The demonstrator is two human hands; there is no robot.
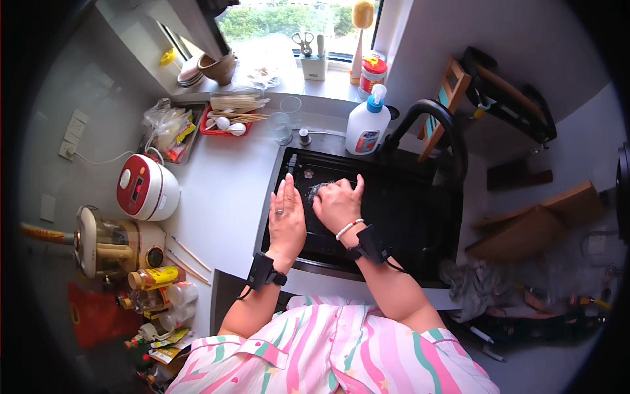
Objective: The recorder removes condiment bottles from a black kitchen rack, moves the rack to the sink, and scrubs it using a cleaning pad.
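My right hand (339,204) is curled over a steel wool scourer (316,190) in the left part of the black kitchen sink (393,221). Silvery strands show beyond its fingers; the rest of the scourer is hidden under the hand. Beside it, my left hand (287,216) is flat and extended over the sink's left side, holding nothing. Whether its palm touches the sink cannot be told. A small pink flower-shaped piece (308,174) lies just past the fingertips, near the sink's far left corner.
Behind the sink stand a white pump bottle (366,125), a curved black faucet (455,128) and two drinking glasses (280,129). To the left are a red tray of skewers (211,132), a rice cooker (165,189) and several bottles (156,277). Cutting boards (536,226) lean at right.
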